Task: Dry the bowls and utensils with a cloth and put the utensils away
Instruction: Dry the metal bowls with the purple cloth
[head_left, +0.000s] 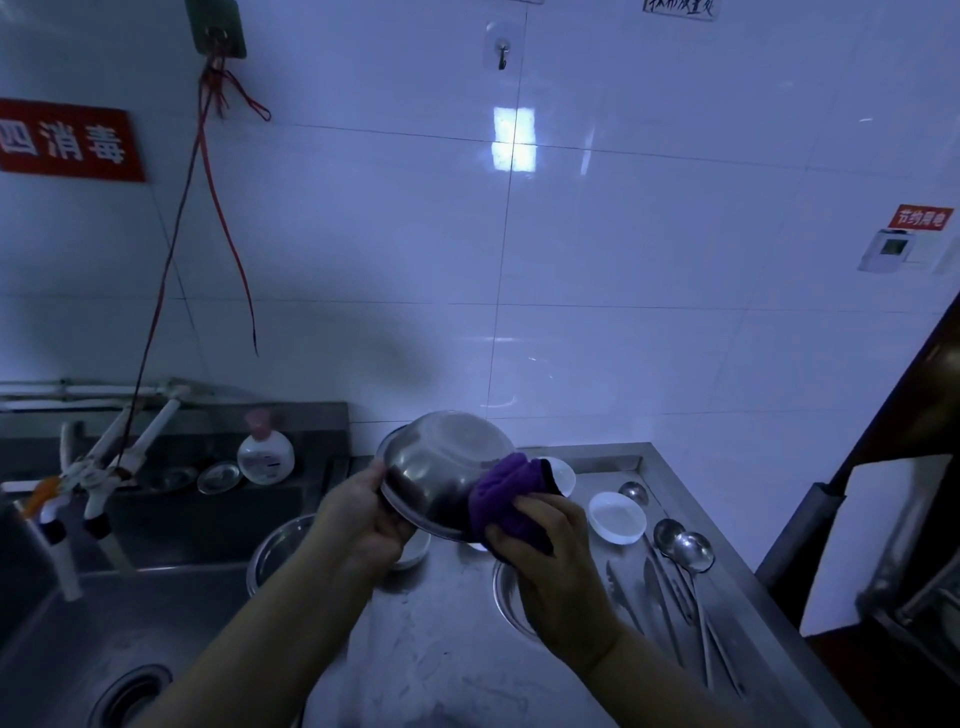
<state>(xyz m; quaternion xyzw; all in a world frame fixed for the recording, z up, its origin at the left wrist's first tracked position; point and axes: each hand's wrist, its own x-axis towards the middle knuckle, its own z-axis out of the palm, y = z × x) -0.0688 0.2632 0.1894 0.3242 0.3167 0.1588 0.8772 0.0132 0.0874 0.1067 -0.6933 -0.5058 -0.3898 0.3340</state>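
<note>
At the far left a steel sink (104, 623) sits low, its round drain (130, 693) near the bottom edge of the basin; white taps (93, 483) lean over it from the back wall pipe. On the ledge behind the sink stand a white soap bottle (266, 454) with a pink cap and a small round metal dish (218, 477); its contents cannot be made out in the dim light. Just right of the sink, at the counter's left edge, a metal basin (275, 551) lies partly hidden under the left forearm.

The left hand (363, 519) grips the rim of a steel bowl (441, 467), held tilted above the counter (441, 649) with its underside toward the camera. The right hand (545, 535) clutches a purple cloth (509, 488) and presses it against the bowl's right side.

Behind the cloth a white bowl (563, 475) peeks out, and a second white bowl (617, 517), seemingly empty, rests toward the counter's back right. Along the right edge lie steel ladles (685, 545) and other utensils (660, 597), handles pointing toward the front.

A red sign (67, 140) on the left wall reads "四消毒"; a small red label (920, 217) at right seems to read "节约用电". The wall (623, 260) is white glossy tile with a hook (502, 52) up top.
</note>
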